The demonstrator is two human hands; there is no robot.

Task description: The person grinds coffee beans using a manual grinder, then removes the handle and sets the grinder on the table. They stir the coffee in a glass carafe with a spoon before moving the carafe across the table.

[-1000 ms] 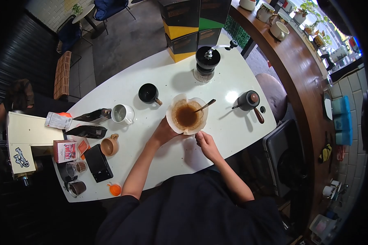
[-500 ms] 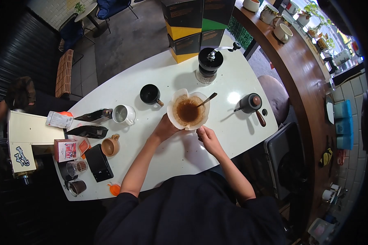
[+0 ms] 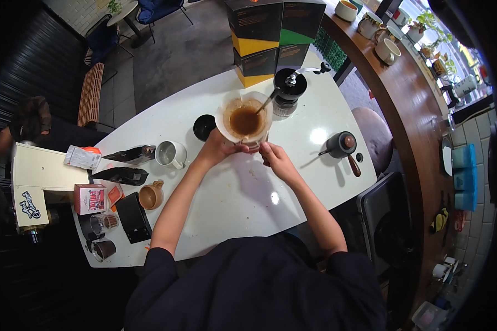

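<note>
Both of your hands — left hand [image 3: 218, 148], right hand [image 3: 274, 157] — gripped the paper-lined cone dripper [image 3: 244, 122] of brown coffee, a spoon [image 3: 266, 102] inside, raised above the glossy white table [image 3: 248, 193].

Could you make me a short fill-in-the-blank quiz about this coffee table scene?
1. Both hands hold the coffee dripper, which is lined with a white paper ____.
2. A ____ leans inside the dripper, its handle pointing toward the hand grinder.
3. The left hand grips the dripper on the side nearer the ____ cup.
4. The small kettle has a ____ handle.

Missing words: filter; spoon; black; wooden
</note>
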